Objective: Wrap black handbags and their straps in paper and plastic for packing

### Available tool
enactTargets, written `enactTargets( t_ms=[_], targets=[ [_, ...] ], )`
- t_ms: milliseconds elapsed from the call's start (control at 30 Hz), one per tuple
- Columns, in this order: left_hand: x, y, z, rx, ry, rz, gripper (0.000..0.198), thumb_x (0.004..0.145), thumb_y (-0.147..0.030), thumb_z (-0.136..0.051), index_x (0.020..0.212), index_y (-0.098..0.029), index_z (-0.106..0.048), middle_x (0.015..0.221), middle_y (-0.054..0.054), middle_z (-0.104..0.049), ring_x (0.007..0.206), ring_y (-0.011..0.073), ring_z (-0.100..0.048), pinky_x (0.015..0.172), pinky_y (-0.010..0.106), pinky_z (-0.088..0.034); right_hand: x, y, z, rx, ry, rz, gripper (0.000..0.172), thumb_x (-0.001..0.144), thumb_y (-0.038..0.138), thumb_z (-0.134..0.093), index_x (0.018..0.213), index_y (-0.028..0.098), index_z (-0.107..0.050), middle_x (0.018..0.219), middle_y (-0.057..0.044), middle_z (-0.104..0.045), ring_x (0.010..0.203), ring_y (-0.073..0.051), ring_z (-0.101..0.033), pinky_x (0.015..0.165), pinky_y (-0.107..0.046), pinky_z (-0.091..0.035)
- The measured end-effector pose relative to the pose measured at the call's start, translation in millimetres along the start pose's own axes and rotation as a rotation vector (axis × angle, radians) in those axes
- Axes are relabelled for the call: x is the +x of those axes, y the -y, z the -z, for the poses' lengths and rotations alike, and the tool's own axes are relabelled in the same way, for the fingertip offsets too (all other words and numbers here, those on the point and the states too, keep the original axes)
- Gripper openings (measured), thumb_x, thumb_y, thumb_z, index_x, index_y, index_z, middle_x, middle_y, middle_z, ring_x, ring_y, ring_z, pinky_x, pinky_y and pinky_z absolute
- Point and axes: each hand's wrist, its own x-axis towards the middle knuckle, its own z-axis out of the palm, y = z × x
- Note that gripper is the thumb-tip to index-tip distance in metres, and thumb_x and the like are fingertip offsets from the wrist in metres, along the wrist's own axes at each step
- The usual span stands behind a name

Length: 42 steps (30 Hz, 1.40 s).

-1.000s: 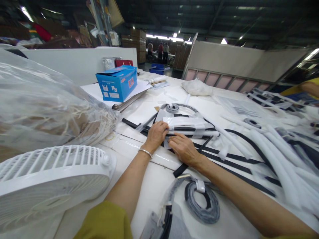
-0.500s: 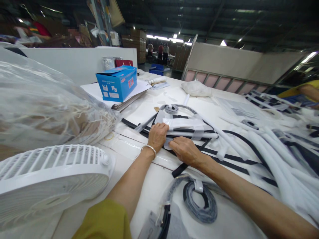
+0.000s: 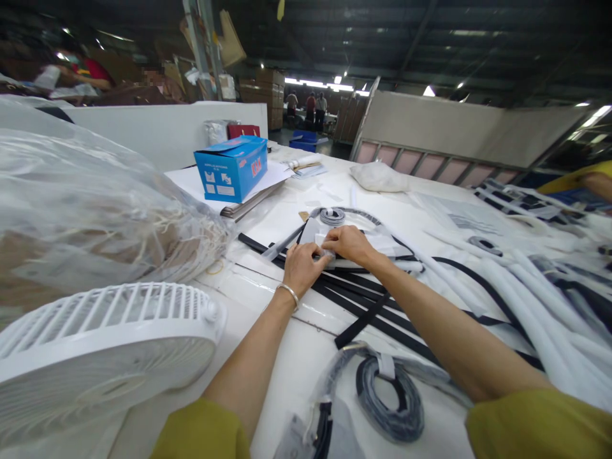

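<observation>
Near the middle of the table, my left hand [image 3: 305,268] is closed at the left end of a white wrapping sheet [image 3: 382,243]. My right hand [image 3: 351,245] pinches the same sheet from above, its fingertips almost meeting my left thumb. The sheet lies around a bundle of black straps, partly hidden by my hands. More long black straps [image 3: 366,319] lie loose just in front. Behind my hands is a small grey coil [image 3: 331,217]. A larger wrapped black coil [image 3: 389,398] rests nearer to me.
A white fan [image 3: 109,357] and a big clear plastic bag [image 3: 95,191] fill the left side. A blue box [image 3: 232,169] sits on cardboard sheets behind. White-wrapped rolls [image 3: 540,306] crowd the right. A person's yellow sleeve [image 3: 574,175] shows at the far right.
My right hand has moved up and away from me, from the sheet's near edge to its top. My left hand has stayed at the left end, its thumb now reaching toward the right hand.
</observation>
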Motion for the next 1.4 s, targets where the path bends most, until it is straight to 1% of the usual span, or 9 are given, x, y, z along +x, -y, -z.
enactTargets(
  t_ms=[133, 267, 567, 733, 833, 933, 1067, 1200, 1400],
  targets=[
    [8, -4, -9.8, 0.093, -0.078, 0.082, 0.024, 0.090, -0.030, -0.059, 0.069, -0.021, -0.058, 0.071, 0.002, -0.069, 0.078, 0.0212, -0.066, 0.094, 0.041, -0.043, -1, -11, -7, 0.193, -0.038, 0.003, 0.015, 0.078, 0.032, -0.066, 0.071, 0.021, -0.074, 0.060, 0.003, -0.064, 0.061, -0.013, -0.056, 0.056, -0.024, -0.035],
    [10, -2, -18.4, 0.166, -0.092, 0.077, 0.022, 0.096, -0.027, -0.048, 0.079, -0.018, -0.059, 0.075, 0.008, -0.069, 0.081, 0.0240, -0.066, 0.095, 0.043, -0.041, -5, -15, -14, 0.269, -0.093, -0.027, 0.020, 0.079, 0.035, -0.064, 0.071, 0.019, -0.073, 0.059, 0.003, -0.062, 0.061, -0.012, -0.054, 0.057, -0.023, -0.035],
    [13, -5, -18.2, 0.276, -0.059, 0.152, 0.009, 0.094, -0.024, -0.052, 0.099, -0.016, -0.053, 0.083, 0.007, -0.068, 0.086, 0.0246, -0.064, 0.085, 0.037, -0.044, 2, -13, -19, 0.142, -0.005, -0.261, 0.017, 0.075, 0.040, -0.071, 0.075, 0.024, -0.076, 0.070, 0.001, -0.070, 0.071, -0.016, -0.062, 0.060, -0.024, -0.040],
    [10, -5, -14.0, 0.276, -0.090, 0.034, 0.013, 0.094, -0.017, -0.050, 0.106, -0.016, -0.053, 0.092, 0.007, -0.068, 0.091, 0.0230, -0.063, 0.087, 0.035, -0.044, 8, -13, -21, 0.130, 0.047, -0.338, 0.017, 0.071, 0.040, -0.075, 0.076, 0.023, -0.076, 0.072, 0.001, -0.070, 0.071, -0.016, -0.062, 0.059, -0.023, -0.040],
    [2, -9, -12.5, 0.327, -0.144, -0.159, 0.016, 0.096, -0.017, -0.044, 0.107, -0.017, -0.055, 0.108, 0.009, -0.066, 0.104, 0.0225, -0.059, 0.101, 0.039, -0.037, 10, -14, -21, 0.120, 0.063, -0.353, 0.013, 0.069, 0.034, -0.075, 0.075, 0.022, -0.075, 0.071, 0.001, -0.069, 0.072, -0.015, -0.062, 0.059, -0.023, -0.040],
    [-8, -16, -15.6, 0.413, -0.103, -0.305, 0.020, 0.096, -0.014, -0.041, 0.104, -0.017, -0.059, 0.105, 0.009, -0.066, 0.102, 0.0233, -0.058, 0.101, 0.040, -0.035, 12, -14, -21, 0.102, 0.071, -0.360, 0.010, 0.071, 0.031, -0.073, 0.075, 0.021, -0.074, 0.071, 0.001, -0.069, 0.073, -0.015, -0.062, 0.060, -0.023, -0.040],
    [-18, -24, -21.4, 0.467, -0.046, -0.273, 0.023, 0.094, -0.011, -0.041, 0.108, -0.011, -0.059, 0.096, 0.011, -0.066, 0.093, 0.0251, -0.059, 0.090, 0.040, -0.041, 13, -13, -22, 0.070, 0.074, -0.364, 0.014, 0.074, 0.035, -0.073, 0.074, 0.021, -0.072, 0.074, -0.001, -0.070, 0.074, -0.016, -0.062, 0.063, -0.024, -0.041],
    [-22, -27, -19.8, 0.469, -0.023, -0.263, 0.029, 0.093, -0.008, -0.039, 0.116, -0.010, -0.057, 0.101, 0.012, -0.065, 0.098, 0.0248, -0.058, 0.094, 0.040, -0.039, 14, -12, -23, 0.044, 0.065, -0.370, 0.015, 0.074, 0.035, -0.075, 0.072, 0.021, -0.070, 0.078, -0.003, -0.071, 0.079, -0.018, -0.064, 0.067, -0.026, -0.044],
    [-24, -26, -18.1, 0.467, 0.005, -0.270, 0.028, 0.093, -0.009, -0.040, 0.113, -0.013, -0.059, 0.102, 0.011, -0.064, 0.100, 0.0251, -0.056, 0.098, 0.042, -0.036, 17, -11, -21, 0.080, -0.018, -0.355, 0.013, 0.069, 0.028, -0.077, 0.070, 0.020, -0.068, 0.079, -0.004, -0.071, 0.086, -0.022, -0.065, 0.076, -0.029, -0.048]
  ],
)
